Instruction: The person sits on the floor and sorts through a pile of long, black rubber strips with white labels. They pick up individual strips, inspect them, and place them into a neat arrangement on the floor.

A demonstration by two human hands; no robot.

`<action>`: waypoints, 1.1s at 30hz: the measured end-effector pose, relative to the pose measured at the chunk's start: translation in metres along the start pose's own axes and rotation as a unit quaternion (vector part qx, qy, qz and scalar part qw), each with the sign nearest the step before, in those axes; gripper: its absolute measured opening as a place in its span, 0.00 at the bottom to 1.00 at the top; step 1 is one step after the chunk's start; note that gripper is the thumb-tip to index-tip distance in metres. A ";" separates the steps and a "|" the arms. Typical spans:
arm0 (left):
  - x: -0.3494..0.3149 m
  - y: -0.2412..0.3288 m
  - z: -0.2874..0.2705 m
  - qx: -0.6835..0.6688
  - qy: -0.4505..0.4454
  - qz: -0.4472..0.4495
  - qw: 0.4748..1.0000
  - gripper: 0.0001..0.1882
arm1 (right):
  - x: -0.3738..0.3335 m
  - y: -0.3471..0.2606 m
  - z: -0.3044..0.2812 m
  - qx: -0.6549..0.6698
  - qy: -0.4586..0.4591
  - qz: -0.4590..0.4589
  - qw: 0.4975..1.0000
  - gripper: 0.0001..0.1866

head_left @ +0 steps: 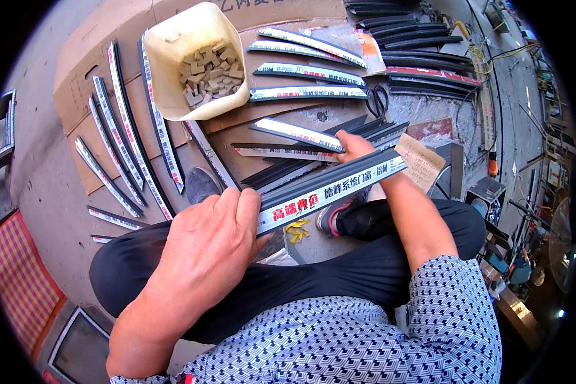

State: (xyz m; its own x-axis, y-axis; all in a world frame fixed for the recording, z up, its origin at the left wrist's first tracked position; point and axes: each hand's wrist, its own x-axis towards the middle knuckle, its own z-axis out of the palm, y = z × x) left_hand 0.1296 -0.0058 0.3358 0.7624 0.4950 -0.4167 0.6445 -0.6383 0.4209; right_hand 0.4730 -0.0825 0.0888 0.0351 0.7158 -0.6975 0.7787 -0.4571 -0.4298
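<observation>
My left hand [205,240] is closed round the near end of a dark aluminium profile [329,189] with white printed film along its side. Its far end passes above my right forearm. Beyond it, my right hand [354,146] has its fingers closed on the right end of another film-covered aluminium profile strip [294,131]. That strip lies over a pile of similar dark strips [278,173] on the floor between my feet. The palm side of my right hand is hidden.
A cream plastic bucket [157,70] of small pale blocks [212,75] stands on flattened cardboard [77,96]. Film-covered strips lie left and right of it. Black scissors [379,99], yellow scraps [297,230] and a brown card [419,163] lie nearby. Tools [521,265] crowd the right edge.
</observation>
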 end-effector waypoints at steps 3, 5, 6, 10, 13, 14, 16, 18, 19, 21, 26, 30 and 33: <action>-0.002 0.001 0.000 -0.004 -0.002 0.000 1.000 0.24 | 0.002 0.013 -0.018 0.028 0.012 -0.060 0.998 0.18; -0.004 0.001 0.000 -0.008 -0.004 -0.003 1.000 0.24 | 0.002 0.014 -0.038 0.044 -0.014 -0.055 0.997 0.20; -0.002 0.000 0.000 -0.015 -0.004 0.000 1.000 0.25 | 0.005 0.028 -0.045 0.050 -0.031 -0.037 0.998 0.22; -0.003 0.001 -0.002 -0.033 0.000 -0.006 0.999 0.26 | -0.005 0.027 -0.087 0.031 -0.036 0.001 0.999 0.22; -0.005 0.002 -0.004 -0.046 0.008 -0.008 0.999 0.26 | -0.006 0.034 -0.103 0.063 -0.037 0.018 0.997 0.19; -0.004 0.003 -0.004 -0.051 0.009 -0.009 0.999 0.26 | -0.007 0.033 -0.109 0.046 -0.025 0.014 0.999 0.18; -0.004 0.003 -0.006 -0.059 0.009 -0.005 0.998 0.26 | -0.009 0.031 -0.111 0.044 0.026 0.000 0.999 0.17; -0.004 0.003 -0.006 -0.060 -0.001 -0.004 0.998 0.27 | -0.007 0.033 -0.108 -0.015 0.050 0.016 0.998 0.17; -0.004 0.003 -0.006 -0.058 -0.012 -0.005 0.998 0.27 | -0.006 0.037 -0.105 -0.016 0.056 0.013 0.998 0.17; -0.004 0.004 -0.006 -0.054 -0.022 -0.006 0.998 0.27 | 0.001 0.050 -0.089 -0.017 0.066 0.006 0.998 0.17; -0.005 0.004 -0.008 -0.063 -0.014 -0.008 0.998 0.28 | 0.012 0.074 -0.040 -0.036 0.113 -0.051 0.992 0.20; -0.003 0.003 -0.010 -0.070 -0.015 -0.006 0.997 0.29 | 0.020 0.085 -0.017 -0.092 0.152 -0.058 0.982 0.20; -0.002 0.003 -0.010 -0.073 -0.015 -0.010 0.997 0.30 | 0.030 0.088 -0.011 -0.055 0.187 -0.047 0.980 0.19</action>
State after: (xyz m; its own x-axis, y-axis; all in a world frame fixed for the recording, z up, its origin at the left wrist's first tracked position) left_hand 0.1302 -0.0027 0.3458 0.7487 0.4872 -0.4495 0.6627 -0.5344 0.5246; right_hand 0.5493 -0.0958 0.0362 0.1716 0.9050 -0.3894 0.8517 -0.3349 -0.4031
